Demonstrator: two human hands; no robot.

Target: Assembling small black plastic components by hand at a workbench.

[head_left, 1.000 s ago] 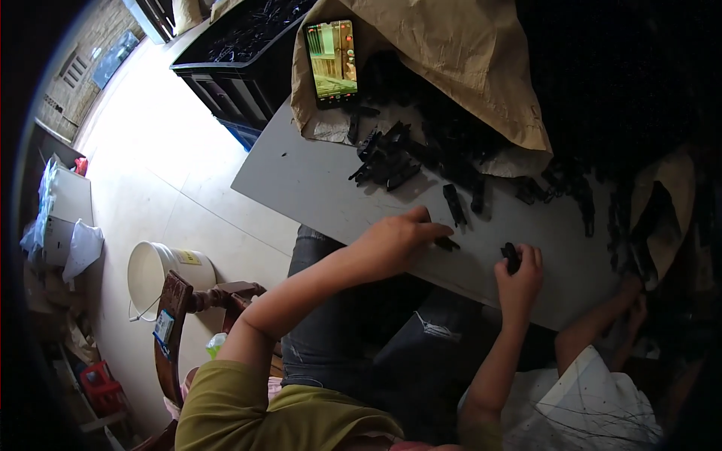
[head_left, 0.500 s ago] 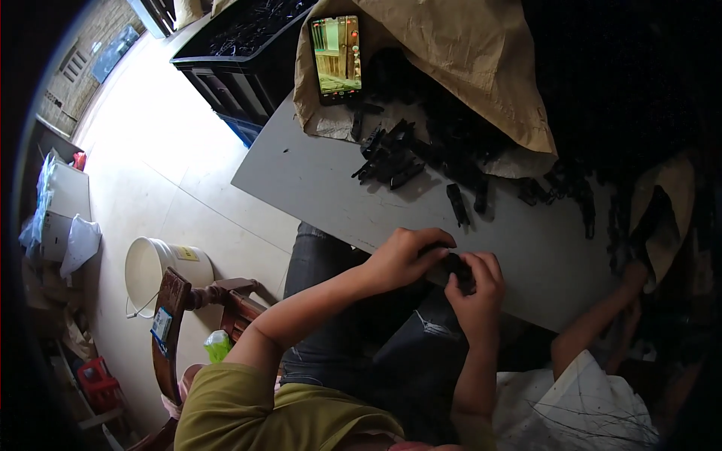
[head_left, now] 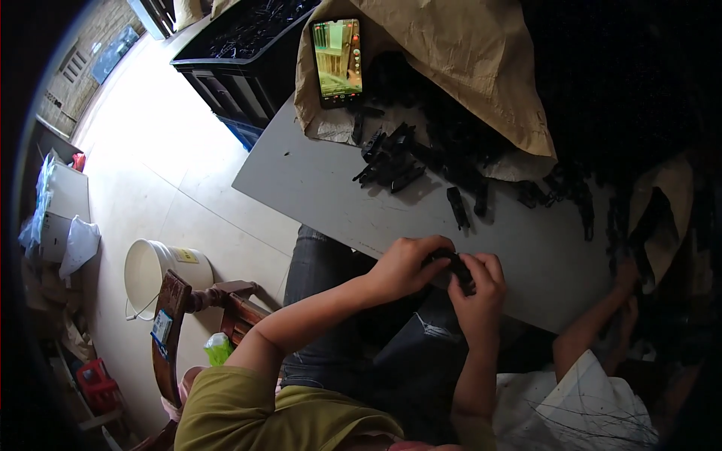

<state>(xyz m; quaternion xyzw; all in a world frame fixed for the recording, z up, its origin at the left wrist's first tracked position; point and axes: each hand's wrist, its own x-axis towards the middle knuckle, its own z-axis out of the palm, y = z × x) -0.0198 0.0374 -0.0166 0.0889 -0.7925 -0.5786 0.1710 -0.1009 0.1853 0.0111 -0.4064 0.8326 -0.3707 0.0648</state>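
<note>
Between my two hands, over the near edge of the grey table [head_left: 301, 177], is a small black plastic part [head_left: 456, 268]. My left hand [head_left: 412, 263] pinches it from the left with thumb and fingers. From the right, my right hand [head_left: 479, 279] grips its other end, thumb in front. Fingers cover much of the part, so its exact kind does not show. Just beyond my hands lies a loose black part [head_left: 457, 208]. Farther back, a heap of similar black parts [head_left: 391, 158] spills from a brown paper sack [head_left: 474, 68].
A lit phone [head_left: 338, 64] leans on the sack. Left of the table stands a black crate [head_left: 233, 90] filled with dark pieces. A white bucket [head_left: 169, 270] and a wooden chair [head_left: 174, 301] are at left. At right, another person's arm [head_left: 594, 331] reaches beside the table.
My left fingers have shifted slightly on the black part, and more of it shows between my hands. The other person's hand at right has moved a little.
</note>
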